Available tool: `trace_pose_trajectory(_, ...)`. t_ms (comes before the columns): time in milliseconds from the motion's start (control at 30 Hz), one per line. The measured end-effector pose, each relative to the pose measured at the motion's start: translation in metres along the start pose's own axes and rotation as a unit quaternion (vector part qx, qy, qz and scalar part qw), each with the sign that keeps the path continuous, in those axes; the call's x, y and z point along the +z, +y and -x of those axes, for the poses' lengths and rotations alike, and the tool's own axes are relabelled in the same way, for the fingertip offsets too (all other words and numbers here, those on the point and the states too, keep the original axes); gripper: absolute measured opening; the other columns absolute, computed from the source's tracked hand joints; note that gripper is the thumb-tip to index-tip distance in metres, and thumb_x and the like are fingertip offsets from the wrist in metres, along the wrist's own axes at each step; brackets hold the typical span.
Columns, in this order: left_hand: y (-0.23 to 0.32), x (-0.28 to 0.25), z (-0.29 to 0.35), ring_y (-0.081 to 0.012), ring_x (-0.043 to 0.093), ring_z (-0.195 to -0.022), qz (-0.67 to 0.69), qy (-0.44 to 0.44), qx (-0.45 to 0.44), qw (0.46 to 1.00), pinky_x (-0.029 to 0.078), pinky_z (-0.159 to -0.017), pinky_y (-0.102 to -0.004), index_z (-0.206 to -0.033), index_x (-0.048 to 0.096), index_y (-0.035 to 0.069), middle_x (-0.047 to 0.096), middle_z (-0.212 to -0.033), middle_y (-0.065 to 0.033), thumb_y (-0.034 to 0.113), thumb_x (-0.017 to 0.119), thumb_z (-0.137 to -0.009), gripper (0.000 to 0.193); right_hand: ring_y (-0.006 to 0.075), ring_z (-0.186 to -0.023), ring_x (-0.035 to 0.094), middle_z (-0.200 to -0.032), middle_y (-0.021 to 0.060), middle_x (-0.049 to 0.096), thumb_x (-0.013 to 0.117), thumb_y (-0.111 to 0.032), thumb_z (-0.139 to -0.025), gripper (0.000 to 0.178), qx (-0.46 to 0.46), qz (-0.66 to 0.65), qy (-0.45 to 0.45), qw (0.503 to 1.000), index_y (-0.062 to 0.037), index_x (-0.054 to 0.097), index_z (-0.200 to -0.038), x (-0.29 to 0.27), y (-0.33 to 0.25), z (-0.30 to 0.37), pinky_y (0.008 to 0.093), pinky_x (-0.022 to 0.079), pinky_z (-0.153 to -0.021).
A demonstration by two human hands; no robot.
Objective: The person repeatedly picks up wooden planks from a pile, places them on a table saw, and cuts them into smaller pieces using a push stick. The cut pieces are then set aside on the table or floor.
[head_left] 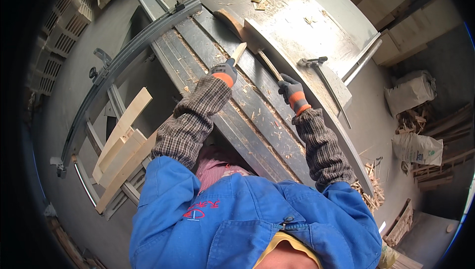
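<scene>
A thin wood strip (270, 64) lies along the saw table's (292, 26) edge, its near end gripped in the gloved right hand (292, 92). The left hand (225, 71) clamps a short wood offcut (239, 52), held clear over the dark slatted bed (247, 115). A hammer (321, 78) rests nearby.

Open slatted bench (257, 115) between both hands, hammer (324, 78) blocking right side — stacked boards (121, 145) crowding left

Both arms reach forward in checked sleeves, elbows bent. The left hand (223, 72), in a grey and orange glove, is closed, its grip at the fingertips. The right hand (292, 93), gloved alike, is curled shut, wrist angled inward toward the left
</scene>
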State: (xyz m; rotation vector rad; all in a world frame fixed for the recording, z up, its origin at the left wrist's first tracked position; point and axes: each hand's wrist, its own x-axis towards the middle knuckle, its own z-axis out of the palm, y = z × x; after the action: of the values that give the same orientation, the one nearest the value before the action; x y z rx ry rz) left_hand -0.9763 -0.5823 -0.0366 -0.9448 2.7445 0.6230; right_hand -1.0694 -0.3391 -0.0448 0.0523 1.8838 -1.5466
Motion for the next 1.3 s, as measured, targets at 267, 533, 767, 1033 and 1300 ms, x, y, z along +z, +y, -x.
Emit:
trace_pose_trajectory(267,-0.013,-0.018,0.034,-0.0354,0.062,-0.094,0.008,-0.049,-0.007,0.999,0.048,-0.085,-0.0433,-0.134,0.044,0.023,0.063,-0.106,-0.0199,0.035,0.041,-0.091,0.045,0.0096,-0.039,0.044,-0.060,0.0043,0.059,0.063,-0.013,-0.079,0.047,-0.009,-0.017,-0.007,1.000,-0.0104,0.055,-0.125,0.014,-0.008,-0.021,0.0247,0.030,-0.034)
trace_pose_trajectory(533,-0.058,-0.016,0.054,-0.0349,0.063,-0.078,0.042,-0.012,-0.022,0.999,0.049,-0.074,-0.0442,-0.130,0.048,0.026,0.065,-0.089,-0.0198,0.033,0.044,-0.089,0.042,0.0103,-0.040,0.045,-0.061,0.0044,0.059,0.063,-0.013,-0.079,0.047,-0.027,-0.018,-0.022,0.999,-0.0086,0.055,-0.125,0.034,-0.017,-0.042,0.0250,0.030,-0.035)
trace_pose_trajectory(767,-0.098,-0.015,0.070,-0.0350,0.063,-0.078,0.100,0.015,-0.024,0.995,0.049,-0.073,-0.0433,-0.130,0.049,0.026,0.064,-0.088,-0.0209,0.033,0.045,-0.089,0.042,0.0117,-0.039,0.044,-0.061,0.0061,0.060,0.065,-0.014,-0.081,0.045,-0.026,-0.025,-0.052,0.998,-0.0129,0.056,-0.125,0.056,-0.031,-0.079,0.0267,0.030,-0.035)
trace_pose_trajectory(1033,-0.155,-0.031,0.100,-0.0389,0.061,-0.088,0.104,0.066,-0.093,0.988,0.048,-0.077,-0.0463,-0.129,0.049,0.024,0.062,-0.098,-0.0241,0.033,0.047,-0.089,0.041,0.0090,-0.063,0.053,-0.083,0.0041,0.062,0.063,-0.010,-0.083,0.052,-0.142,-0.059,-0.033,0.988,-0.0066,0.047,-0.131,0.052,-0.031,-0.063,0.0227,0.042,-0.055)
trace_pose_trajectory(1300,-0.179,0.047,0.060,-0.0195,0.055,-0.068,0.666,0.005,-0.144,0.732,0.048,-0.068,-0.0273,-0.108,0.059,0.009,0.058,-0.078,-0.0053,0.040,0.068,-0.080,0.042,0.0162,-0.126,0.041,-0.135,0.0099,0.046,0.062,-0.008,-0.085,0.054,-0.237,0.158,-0.257,0.924,-0.0006,0.040,-0.134,0.133,0.026,0.054,0.0301,0.031,-0.105)
